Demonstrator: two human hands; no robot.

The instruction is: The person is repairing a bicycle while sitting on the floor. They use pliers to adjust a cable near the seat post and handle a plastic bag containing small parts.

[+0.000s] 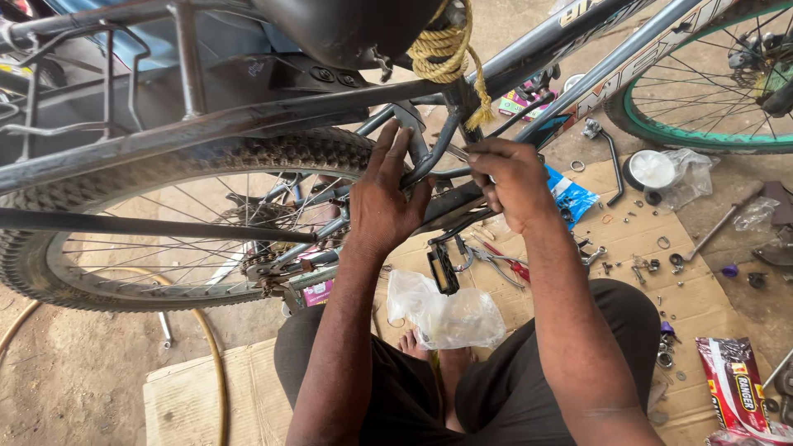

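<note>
Left hand [382,198] is wrapped around the grey bike frame [429,153] just above the rear wheel [165,173]. Right hand [510,177] is pinched shut on what looks like a small metal tool [459,152], hard to tell, right at the frame.

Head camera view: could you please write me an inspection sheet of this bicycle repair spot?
Surface: flattened cardboard on a dusty concrete floor.
Job's things: bicycle frame, rear wheel with knobby tyre, black pedal.
Clutter: clear plastic bag, red-handled pliers, washers and nuts, round tin, red packet.
Hands: left hand grips a frame tube; right hand pinches a thin metal tool at the seat junction.
Cables: yellow rope under the saddle; hose on the floor.
Surroundings: second wheel, green-rimmed.
</note>
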